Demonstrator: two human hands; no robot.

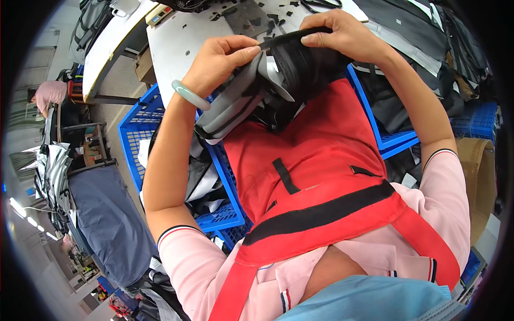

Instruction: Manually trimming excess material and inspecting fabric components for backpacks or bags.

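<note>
Between both hands I hold a grey and black sewn bag piece (230,111), raised above my lap at the table's near edge. My left hand (222,60) pinches its black upper edge at the left, thumb against fingers, with a pale green bangle on that wrist. Farther right, my right hand (345,36) grips the same black edge, thumb on top. The edge runs stretched between the two hands. Grey panels hang below my left hand, and black mesh-like fabric (292,67) hangs below my right. The piece's lower part is dark and hard to make out.
Black scraps and black-handled scissors (321,4) lie on the white table (176,51). Blue plastic crates (140,125) holding fabric pieces flank my red apron (316,160). More grey and black pieces (401,32) pile up at right, near a cardboard box (476,182). Another person (51,96) is at far left.
</note>
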